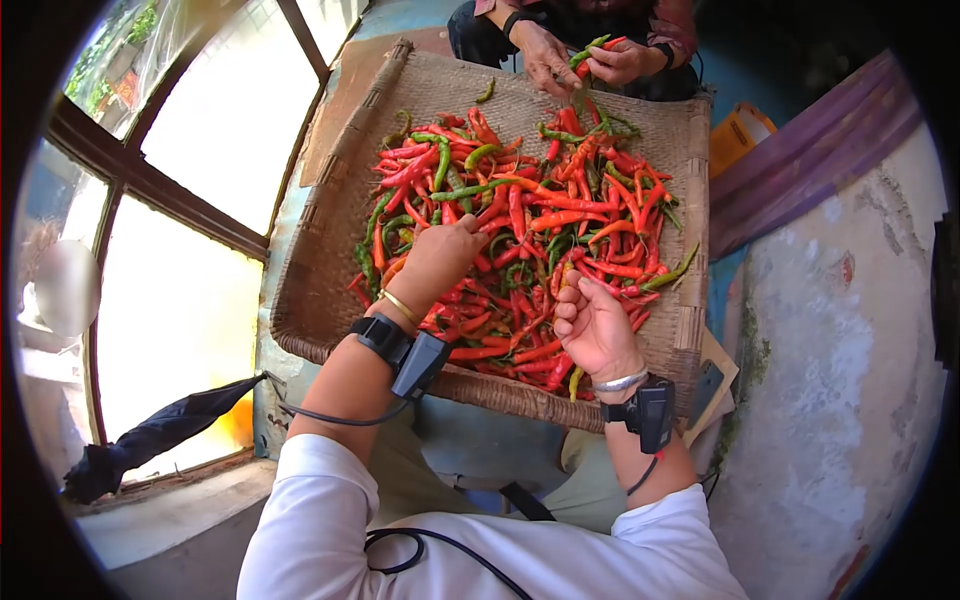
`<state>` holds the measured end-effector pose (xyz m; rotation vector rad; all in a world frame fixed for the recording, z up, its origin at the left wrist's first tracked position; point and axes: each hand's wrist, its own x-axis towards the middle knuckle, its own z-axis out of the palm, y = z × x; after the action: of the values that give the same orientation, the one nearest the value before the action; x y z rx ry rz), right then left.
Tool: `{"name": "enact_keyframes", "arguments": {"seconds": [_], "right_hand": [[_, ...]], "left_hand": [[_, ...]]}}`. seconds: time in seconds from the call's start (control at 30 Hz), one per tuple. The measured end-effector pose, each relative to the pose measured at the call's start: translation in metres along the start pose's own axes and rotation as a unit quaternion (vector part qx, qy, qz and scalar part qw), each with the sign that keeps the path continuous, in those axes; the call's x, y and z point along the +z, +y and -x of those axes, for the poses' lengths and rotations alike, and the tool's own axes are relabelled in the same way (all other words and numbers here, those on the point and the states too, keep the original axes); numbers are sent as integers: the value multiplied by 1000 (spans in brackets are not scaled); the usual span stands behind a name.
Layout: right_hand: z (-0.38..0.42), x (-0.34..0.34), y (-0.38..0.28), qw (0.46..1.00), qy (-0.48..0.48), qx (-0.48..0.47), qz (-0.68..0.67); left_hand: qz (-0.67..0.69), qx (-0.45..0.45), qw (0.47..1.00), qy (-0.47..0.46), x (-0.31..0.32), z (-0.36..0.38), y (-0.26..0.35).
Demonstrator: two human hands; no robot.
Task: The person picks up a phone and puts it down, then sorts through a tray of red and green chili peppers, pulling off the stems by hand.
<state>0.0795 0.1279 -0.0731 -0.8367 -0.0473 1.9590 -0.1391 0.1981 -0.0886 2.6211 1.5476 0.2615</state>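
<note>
A large woven basket tray [325,250] holds a heap of chili peppers [560,215], mostly red with some green ones. My left hand [447,258] reaches down into the left middle of the heap. Its fingers are curled and pressed together at a red chili pepper, with the fingertips partly hidden. Over the near right part of the heap, my right hand [597,325] is turned palm up with its fingers curled in. Its thumb and forefinger close together beside a yellowish pepper; I cannot tell what is between them. Both wrists wear a bangle and a black strapped device.
Across the tray, another person's hands [585,62] hold green and red chili peppers above its far edge. Windows [180,240] with a folded black umbrella [160,435] line the left. A stained wall [830,330] and purple cloth [800,160] stand right, near a yellow container [738,138].
</note>
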Motion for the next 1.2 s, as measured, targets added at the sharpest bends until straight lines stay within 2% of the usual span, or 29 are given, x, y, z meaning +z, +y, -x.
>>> {"name": "enact_keyframes", "arguments": {"seconds": [0.2, 0.27, 0.3, 0.37, 0.4, 0.47, 0.5, 0.6, 0.77, 0.87, 0.93, 1.0, 1.07, 1.1, 1.13, 1.2], "right_hand": [[3, 2, 0, 1000, -8, -11, 6], [5, 3, 0, 999, -3, -20, 31], [5, 3, 1, 998, 4, -26, 59], [6, 6, 3, 995, -1, -33, 92], [6, 8, 5, 991, -6, -39, 127], [6, 11, 8, 987, -13, -42, 152], [7, 14, 9, 983, -19, -53, 172], [6, 15, 11, 974, -13, -71, 217], [4, 10, 8, 968, 28, -89, 232], [6, 8, 0, 965, 49, -112, 234], [11, 8, -9, 970, 78, -142, 182], [14, 8, -21, 971, 72, -143, 178], [15, 9, -31, 978, 31, -147, 143], [13, 10, -37, 978, -63, -171, 106], [10, 13, -38, 978, -63, -171, 105], [10, 25, -40, 965, -121, -232, -9]], "left_hand": [[-24, 31, 999, -25, -11, 4, 0], [90, -1, 995, 51, -19, 3, 9], [89, 1, 995, 50, -23, 3, 14], [263, 1, 961, 83, -28, 4, 28], [263, 1, 961, 83, -30, 5, 34], [381, 5, 925, 8, -31, 6, 45], [408, 21, 913, 1, -30, 7, 50], [428, 51, 901, -38, -30, 7, 56], [396, 49, 915, -63, -32, 7, 55], [321, 84, 940, -83, -31, 8, 44], [251, 53, 959, -120, -30, 10, 33], [205, 50, 971, -110, -20, 12, 22], [106, 0, 989, -106, -20, 13, 18], [106, 0, 989, -107, -21, 12, 17], [111, -32, 989, -88, -23, 10, 16], [117, -64, 989, -69, -25, 7, 13]]}}
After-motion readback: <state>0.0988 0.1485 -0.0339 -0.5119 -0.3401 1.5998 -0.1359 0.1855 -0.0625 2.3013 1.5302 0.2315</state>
